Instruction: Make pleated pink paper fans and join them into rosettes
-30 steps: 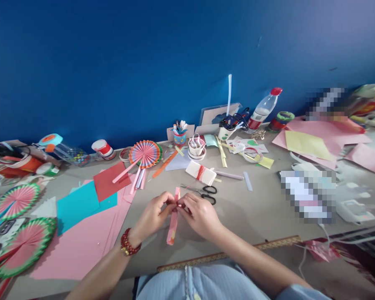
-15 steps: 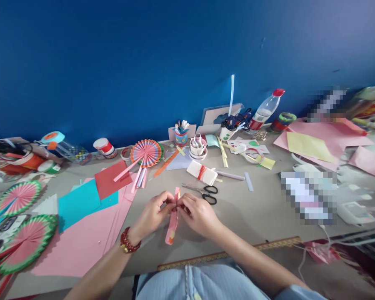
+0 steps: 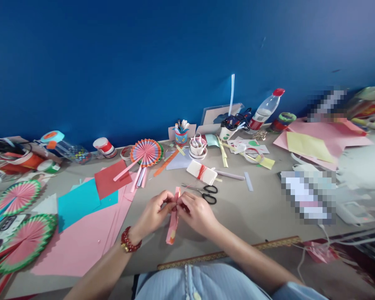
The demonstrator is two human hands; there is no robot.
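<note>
The person's left hand [image 3: 158, 210] and right hand [image 3: 198, 211] pinch the middle of one pink paper strip [image 3: 172, 228], fingers narrowed, above the near surface [image 3: 240, 212]. Its folding looks done; the middle seems unfinished. One pair of scissors [image 3: 203, 191] lies just right; two green-edged fans [image 3: 29, 243] lie left.

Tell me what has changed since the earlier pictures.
At the far right, a blurred pale shape now covers where a pink sheet lay; what it is, I cannot tell. Nothing was visibly taken up or let go: left hand and right hand still hold the pink strip, and the scissors lie as before.
</note>
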